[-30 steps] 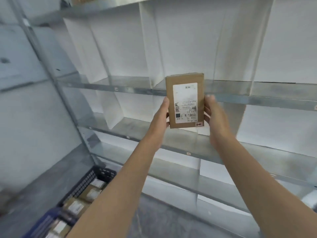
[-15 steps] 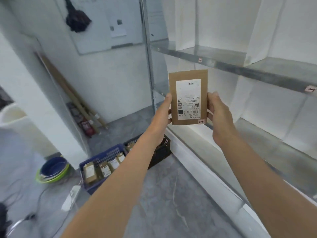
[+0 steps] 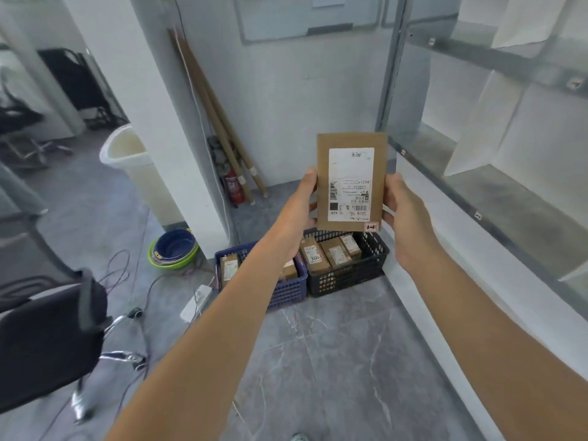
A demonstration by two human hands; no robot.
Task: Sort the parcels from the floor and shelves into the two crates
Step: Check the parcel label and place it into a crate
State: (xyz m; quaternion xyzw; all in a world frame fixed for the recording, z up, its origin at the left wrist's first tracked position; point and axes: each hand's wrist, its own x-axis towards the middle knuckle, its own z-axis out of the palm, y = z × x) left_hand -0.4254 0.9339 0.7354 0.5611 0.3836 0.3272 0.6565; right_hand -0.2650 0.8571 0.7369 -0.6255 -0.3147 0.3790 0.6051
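Observation:
A flat brown parcel (image 3: 351,183) with a white shipping label is held upright in front of me. My left hand (image 3: 297,205) grips its left edge and my right hand (image 3: 402,211) grips its right edge. Below it on the floor stand two crates side by side: a blue crate (image 3: 288,291) on the left and a black crate (image 3: 353,275) on the right. Both hold several brown labelled parcels. My left forearm hides part of the blue crate.
Metal shelves (image 3: 496,198) with white dividers run along the right. A white pillar (image 3: 152,116), a white bin (image 3: 133,163), stacked basins (image 3: 175,249), a fire extinguisher (image 3: 234,186), cardboard tubes (image 3: 219,122), a power strip (image 3: 195,302) with cables and a black chair (image 3: 47,338) stand at left.
My view has swung left and down from the shelves to the floor. Both crates have come fully into sight below the parcel. Both hands keep the same grip.

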